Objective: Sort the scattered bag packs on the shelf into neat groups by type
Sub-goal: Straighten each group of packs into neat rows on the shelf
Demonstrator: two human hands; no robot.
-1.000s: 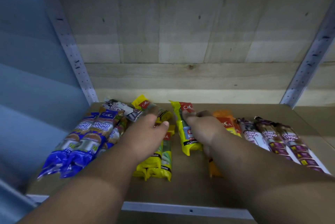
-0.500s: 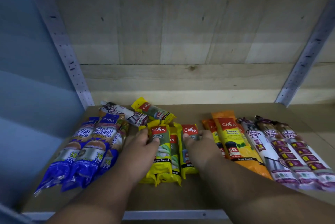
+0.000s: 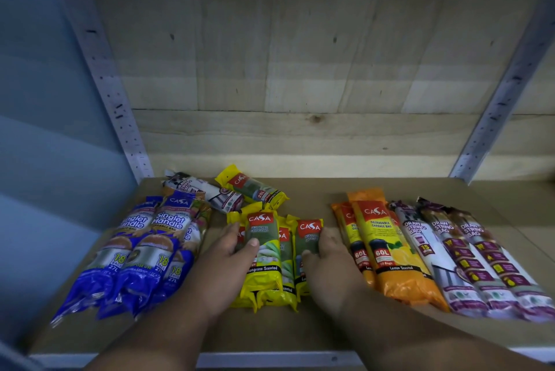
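Several yellow lemongrass bag packs (image 3: 270, 265) lie side by side in the middle of the shelf. My left hand (image 3: 228, 253) grips the left side of this yellow group, thumb on the top pack. My right hand (image 3: 327, 256) presses against the rightmost yellow pack (image 3: 309, 235). Blue singlet-handle packs (image 3: 141, 253) lie grouped at the left. Orange 60L packs (image 3: 387, 253) and purple-white drawstring packs (image 3: 468, 262) lie grouped at the right. One loose yellow 25L pack (image 3: 255, 190) and one loose drawstring pack (image 3: 207, 190) lie askew behind.
The wooden shelf board (image 3: 270, 331) has a metal front edge (image 3: 270, 358). Perforated metal uprights stand at the back left (image 3: 120, 118) and back right (image 3: 495, 106). A wood panel forms the back wall. A blue wall is at the left.
Both hands pulled back from the rear toward the front. The yellow pack held by my right hand came alongside the other yellow packs, and both hands now squeeze that group together.
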